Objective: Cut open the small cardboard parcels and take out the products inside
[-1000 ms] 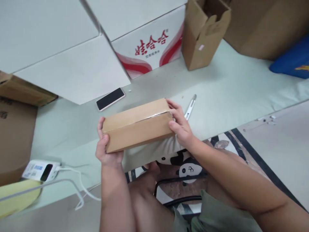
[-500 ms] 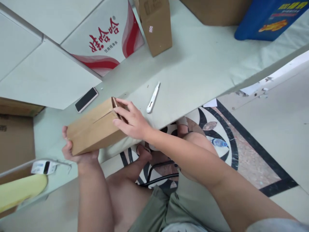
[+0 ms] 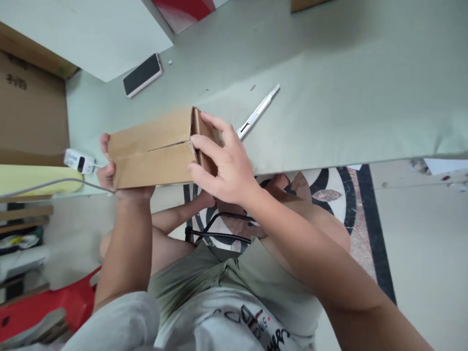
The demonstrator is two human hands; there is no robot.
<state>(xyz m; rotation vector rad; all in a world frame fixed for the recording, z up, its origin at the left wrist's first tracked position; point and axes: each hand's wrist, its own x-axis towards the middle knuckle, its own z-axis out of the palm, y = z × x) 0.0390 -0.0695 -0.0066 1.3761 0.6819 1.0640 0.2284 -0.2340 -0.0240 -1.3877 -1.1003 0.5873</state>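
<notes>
Cardboard box (image 3: pixel 151 156) gripped at both ends

Fingers of the left hand (image 3: pixel 108 176) wrap one end; those of the right hand (image 3: pixel 232 163) clasp the other, over the near edge of the worktop (image 3: pixel 347 107). Beyond lie a white cutter (image 3: pixel 259 112) and, farther off, a phone (image 3: pixel 142 75).

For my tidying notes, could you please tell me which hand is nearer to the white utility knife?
Right: the right hand is beside the utility knife, at its lower end; the left hand is farther off, holding the left end of the cardboard box.

Pale grey short-sleeved shirt (image 3: pixel 215 336), dark printed lettering (image 3: pixel 251 317); olive-green shorts (image 3: pixel 193 270)
</notes>
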